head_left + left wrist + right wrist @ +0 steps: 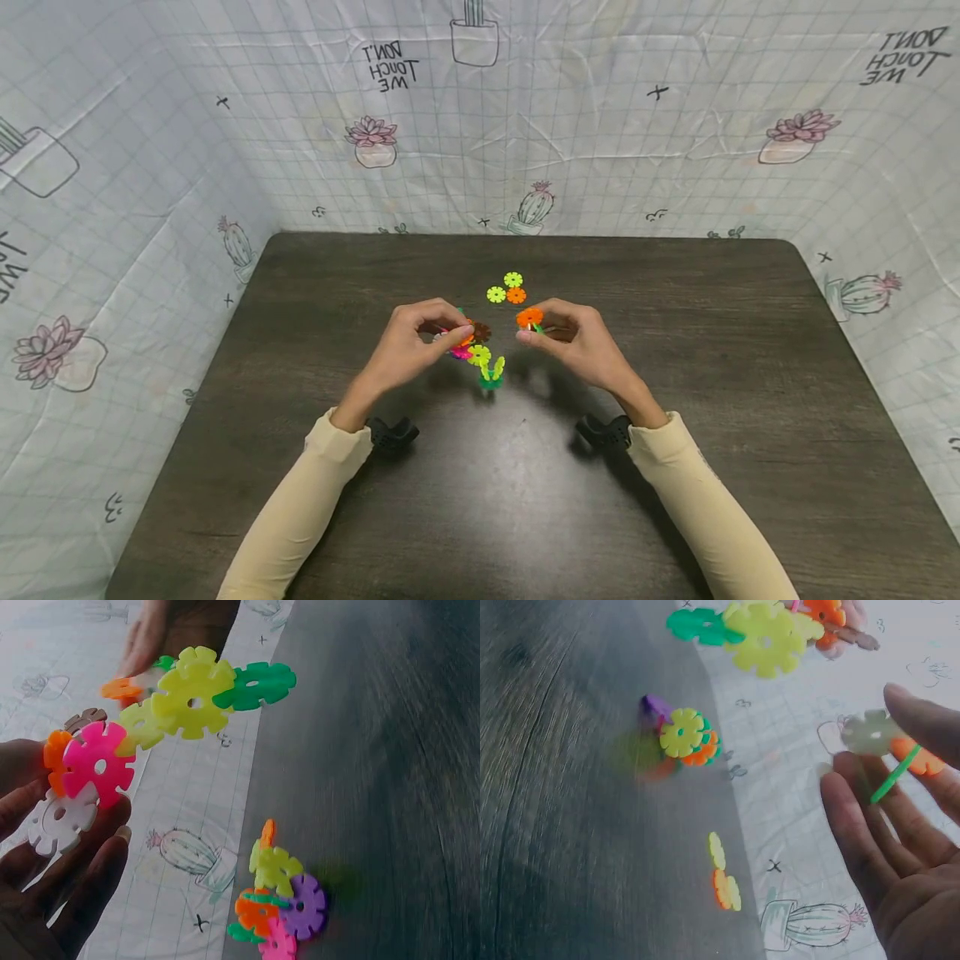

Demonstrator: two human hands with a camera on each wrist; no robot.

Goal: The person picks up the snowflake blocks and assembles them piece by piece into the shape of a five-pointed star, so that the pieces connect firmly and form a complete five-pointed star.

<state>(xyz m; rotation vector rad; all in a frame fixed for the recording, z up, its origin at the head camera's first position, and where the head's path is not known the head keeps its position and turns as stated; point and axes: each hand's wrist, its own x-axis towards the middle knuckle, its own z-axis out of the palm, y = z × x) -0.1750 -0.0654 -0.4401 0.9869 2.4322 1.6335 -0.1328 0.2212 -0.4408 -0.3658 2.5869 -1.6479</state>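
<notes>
Thumb and fingers of my left hand (pixel 412 350) pinch a chain of flower-shaped plastic discs with notched edges. In the left wrist view the chain shows a white disc (pixel 71 832), a pink disc (pixel 116 776), yellow discs (pixel 176 690) and a green disc (pixel 270 686) at its far end; orange and brown pieces are partly covered. My right hand (pixel 585 342) pinches a smaller joined piece: an orange disc (pixel 529 317), a green disc (pixel 892 778) seen edge-on and a whitish disc (pixel 862 739). Both hands are raised above the table, with a gap between the two pieces.
A joined cluster with a purple disc (pixel 315 907), yellow, orange, pink and green stands on the dark table (pixel 525 500). Farther back lie two loose yellow discs (pixel 513 279) and a loose orange disc (pixel 516 295). Patterned cloth (pixel 585 150) encloses the back and sides.
</notes>
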